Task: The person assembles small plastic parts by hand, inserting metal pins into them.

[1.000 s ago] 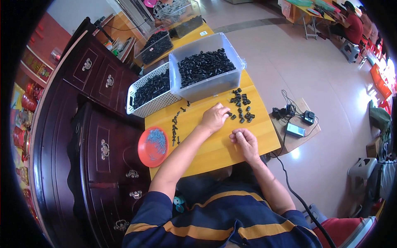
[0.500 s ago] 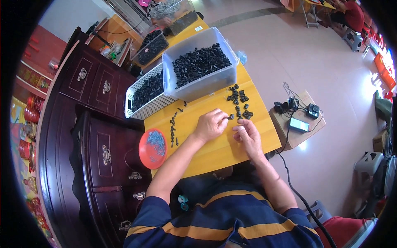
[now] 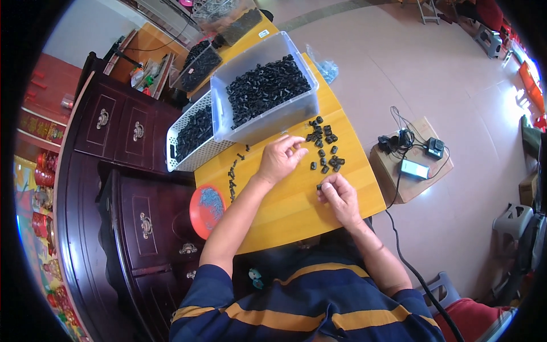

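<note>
My right hand [image 3: 340,198] pinches a small black plastic piece [image 3: 319,187] between thumb and fingertips, just above the near right part of the yellow table [image 3: 285,214]. My left hand [image 3: 281,159] hovers over the table's middle, its fingers curled but apart, with nothing visible between them. Right of it lies a loose group of small black plastic pieces [image 3: 327,134], several of them spread toward my right hand. To the left, a row of thin black parts [image 3: 232,181] runs along the table, partly behind my left forearm. Beside it a red dish [image 3: 198,217] holds small silvery screws or pins.
A clear bin [image 3: 268,122] full of black pieces stands at the back, against a white perforated basket [image 3: 196,153] of black parts. A dark wooden cabinet [image 3: 128,171] borders the left. Right of the table, a cardboard box [image 3: 407,191] carries devices and cables.
My left hand has moved back and left, away from the loose pieces. My right hand has come nearer to me with a black piece pinched in it. The view has shifted slightly.
</note>
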Demonstrator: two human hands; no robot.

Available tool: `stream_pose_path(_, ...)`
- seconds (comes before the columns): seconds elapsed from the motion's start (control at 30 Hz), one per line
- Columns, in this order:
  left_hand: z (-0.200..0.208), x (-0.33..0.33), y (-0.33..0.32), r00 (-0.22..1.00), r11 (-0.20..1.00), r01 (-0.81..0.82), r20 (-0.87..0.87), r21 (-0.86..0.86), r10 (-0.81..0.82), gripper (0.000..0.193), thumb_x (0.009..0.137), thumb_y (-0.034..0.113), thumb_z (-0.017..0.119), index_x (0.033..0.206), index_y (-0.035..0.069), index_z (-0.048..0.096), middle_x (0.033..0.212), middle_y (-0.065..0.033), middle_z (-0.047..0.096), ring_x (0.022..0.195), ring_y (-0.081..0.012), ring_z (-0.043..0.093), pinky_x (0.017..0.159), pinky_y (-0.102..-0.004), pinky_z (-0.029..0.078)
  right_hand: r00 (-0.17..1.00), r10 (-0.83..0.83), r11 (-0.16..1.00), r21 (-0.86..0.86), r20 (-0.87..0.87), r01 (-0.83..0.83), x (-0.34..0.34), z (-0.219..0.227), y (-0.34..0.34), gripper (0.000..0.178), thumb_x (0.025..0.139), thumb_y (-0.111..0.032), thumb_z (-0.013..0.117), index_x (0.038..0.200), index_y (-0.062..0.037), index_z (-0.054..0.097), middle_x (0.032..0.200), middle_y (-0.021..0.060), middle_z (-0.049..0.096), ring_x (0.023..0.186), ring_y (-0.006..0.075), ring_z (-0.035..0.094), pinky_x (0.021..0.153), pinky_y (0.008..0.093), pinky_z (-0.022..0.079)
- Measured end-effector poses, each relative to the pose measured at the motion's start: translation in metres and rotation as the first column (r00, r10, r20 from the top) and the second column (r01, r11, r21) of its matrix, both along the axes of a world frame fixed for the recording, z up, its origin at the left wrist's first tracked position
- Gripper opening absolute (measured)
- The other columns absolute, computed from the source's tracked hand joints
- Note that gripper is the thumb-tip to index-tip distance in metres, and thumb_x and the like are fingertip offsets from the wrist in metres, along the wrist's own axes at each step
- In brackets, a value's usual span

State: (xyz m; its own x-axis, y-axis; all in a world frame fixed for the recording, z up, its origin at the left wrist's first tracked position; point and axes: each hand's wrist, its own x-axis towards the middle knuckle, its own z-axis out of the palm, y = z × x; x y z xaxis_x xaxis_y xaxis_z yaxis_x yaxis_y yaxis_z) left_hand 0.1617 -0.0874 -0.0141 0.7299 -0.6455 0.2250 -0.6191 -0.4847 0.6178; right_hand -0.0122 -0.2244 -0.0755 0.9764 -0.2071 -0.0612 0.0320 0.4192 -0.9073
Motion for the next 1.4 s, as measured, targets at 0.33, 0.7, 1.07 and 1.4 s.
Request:
stream_pose_path(0.33, -0.044, 0.032, -0.01, 0.981, 0.993, -0.083, 0.18, 0.085, 0.067, 0.017, 0.088, 0.016, 0.07, 0.103, 0.009, 0.072, 0.091, -0.011, 0.069, 0.082, -0.0332, 0.068, 0.074, -0.0428, 0.055, 1.0, -0.006, 1.0, -0.019, -0.004, 0.006, 0.0, -0.002, 0.006, 0.016, 0.103, -0.01, 0.056, 0.111, 0.0014, 0.064, 0.082, 0.0004, 0.064, 0.072, 0.0063, 0.058, 0.068, 0.0226, 0.049)
stream_pose_path(0.7, -0.044, -0.019, 0.039, 0.968, 0.991, -0.123, 0.214, -0.047, 0.13, 0.008, 0.094, 0.011, 0.062, 0.097, 0.004, 0.062, 0.089, -0.0136, 0.068, 0.078, -0.0296, 0.069, 0.07, -0.0407, 0.055, 0.997, -0.039, 0.995, 0.095, 0.07, 0.032, 0.001, -0.013, 0.009, 0.018, 0.102, -0.009, 0.06, 0.118, -0.0007, 0.06, 0.094, 0.0015, 0.066, 0.084, 0.0088, 0.062, 0.077, 0.0244, 0.052)
stream_pose_path(1.07, -0.008, -0.112, 0.07, 0.869, 0.898, -0.133, -0.486, -0.42, -0.098, 0.008, 0.096, 0.0, 0.065, 0.104, 0.0, 0.067, 0.093, -0.0037, 0.071, 0.083, -0.0082, 0.067, 0.075, -0.0238, 0.055, 0.993, 0.057, 0.989, 0.128, 0.105, -0.07, -0.018, -0.006, 0.047, 0.018, 0.103, -0.011, 0.059, 0.118, -0.0009, 0.058, 0.1, 0.0052, 0.068, 0.089, 0.0113, 0.065, 0.085, 0.027, 0.054)
stream_pose_path(1.4, 0.003, -0.127, 0.086, 0.905, 0.915, -0.102, -0.418, -0.39, -0.077, 0.006, 0.093, 0.002, 0.069, 0.098, -0.001, 0.072, 0.087, -0.0019, 0.072, 0.077, -0.0064, 0.065, 0.073, -0.0226, 0.054, 0.99, 0.087, 0.982, 0.156, 0.112, -0.104, -0.027, -0.003, 0.056, 0.018, 0.103, -0.013, 0.059, 0.117, -0.001, 0.06, 0.098, 0.0046, 0.068, 0.089, 0.0115, 0.065, 0.085, 0.0273, 0.054)
